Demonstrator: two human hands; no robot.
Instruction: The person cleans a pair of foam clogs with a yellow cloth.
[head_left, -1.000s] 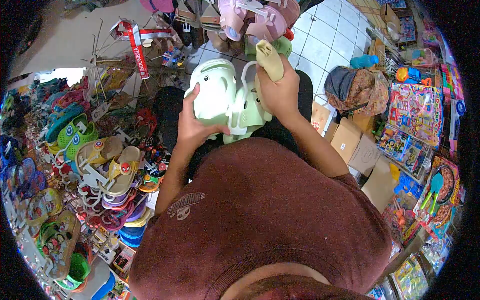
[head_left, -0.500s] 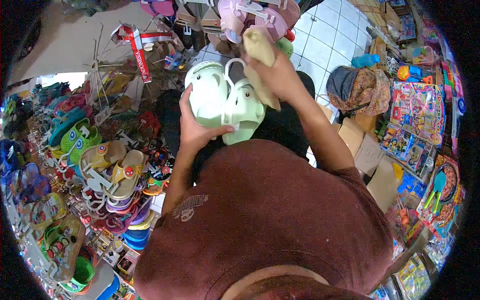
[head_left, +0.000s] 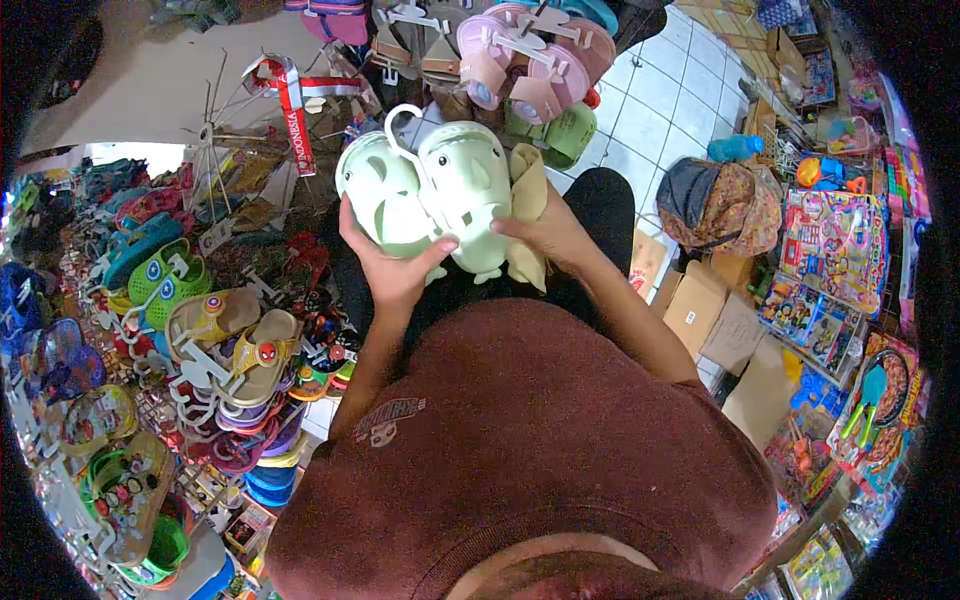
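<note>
A pair of pale green clogs (head_left: 468,180) on a white plastic hanger (head_left: 402,125) is held over my lap. My left hand (head_left: 393,262) grips the left clog, its thumb across the near inner edge. On the other side, my right hand (head_left: 548,232) has its thumb on the right clog's edge. A beige cloth (head_left: 528,190) is bunched between that hand and the clog's outer side. The fingers of my right hand are mostly hidden behind the cloth.
Pink sandals (head_left: 530,70) on hangers hang ahead, with a green shoe (head_left: 570,135) below them. Stacked children's sandals (head_left: 240,340) fill the left. On the right are a patterned bag (head_left: 725,195), cardboard boxes (head_left: 695,305) and packaged toys (head_left: 835,235).
My right hand has come down with the cloth from above the clogs to the right clog's side. The clogs have turned and shifted slightly left.
</note>
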